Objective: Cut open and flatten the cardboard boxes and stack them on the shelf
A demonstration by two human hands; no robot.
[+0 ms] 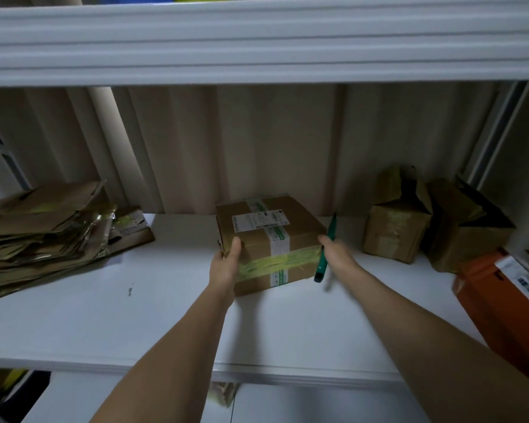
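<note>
Left grip (pixel 226 264) wraps the taped cardboard box (pixel 269 239), right grip (pixel 338 254) holds a green cutter (pixel 326 248).
Box sits mid-shelf (pixel 135 315) between both hands; right fingers blurry, cutter's blade hard to see; flattened stack (pixel 43 227) far left.

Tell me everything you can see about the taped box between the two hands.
The taped box is brown cardboard, closed, sitting flat on the white shelf, turned at a slight angle. A white and green tape strip runs over its top and down the front, crossed by a yellow-green band around the front. A white label is stuck on top. The left hand grips its left corner; the right hand, holding a green cutter, touches its right side.
</note>
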